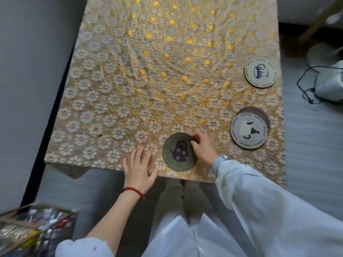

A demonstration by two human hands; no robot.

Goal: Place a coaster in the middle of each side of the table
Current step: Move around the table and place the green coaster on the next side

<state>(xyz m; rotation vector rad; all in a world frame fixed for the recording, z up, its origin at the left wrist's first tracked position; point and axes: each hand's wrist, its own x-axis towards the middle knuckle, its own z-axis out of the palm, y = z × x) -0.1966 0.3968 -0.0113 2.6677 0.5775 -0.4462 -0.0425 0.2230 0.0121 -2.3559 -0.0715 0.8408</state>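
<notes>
A green coaster [177,152] with a purple teapot picture lies near the middle of the table's near edge. My right hand [204,148] pinches its right rim with fingers and thumb. Left of the coaster, my left hand [138,167] rests flat on the cloth, fingers spread, holding nothing. A pale coaster with a mug picture [260,71] lies by the right edge. A small stack of coasters [249,128], a pale one over a brownish one, sits nearer along the same edge.
The table [148,71] wears a gold and white floral lace cloth. A grey wall runs along the left. A basket of mixed items [31,227] stands at the lower left. A black cord and pale bag [326,84] lie on the floor to the right.
</notes>
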